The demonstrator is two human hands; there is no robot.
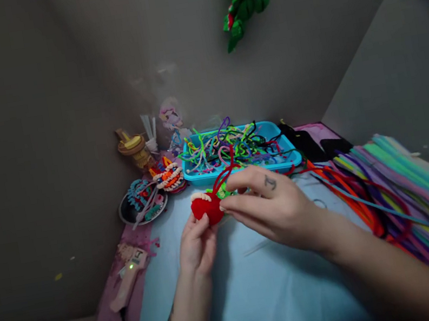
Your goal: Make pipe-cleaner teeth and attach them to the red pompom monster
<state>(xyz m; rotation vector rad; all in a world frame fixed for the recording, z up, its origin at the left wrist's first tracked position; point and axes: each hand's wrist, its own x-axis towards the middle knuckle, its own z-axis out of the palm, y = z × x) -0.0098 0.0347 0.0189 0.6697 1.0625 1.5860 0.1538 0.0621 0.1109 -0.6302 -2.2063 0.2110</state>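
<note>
A rounded red piece of fuzzy pipe cleaners (207,212), with a cream twisted strip (200,198) along its upper left, is held up over the blue cloth. My left hand (199,245) grips it from below, the thumb across its front. Thumb and fingers of my right hand (274,208) are pinched together at its right edge; what exactly lies between those fingertips is hidden. Loose red pipe-cleaner ends (225,174) rise behind the piece, close to my right index finger. Something bright green (221,189) shows just behind it.
A blue tray (241,173) of pipe-cleaner scraps stands at the back. Left lie a metal bowl (125,215), an orange-and-white pipe-cleaner piece (168,175) and a corded pink glue gun (129,279). Long coloured pipe cleaners (420,186) spread at right, over the blue cloth (262,300).
</note>
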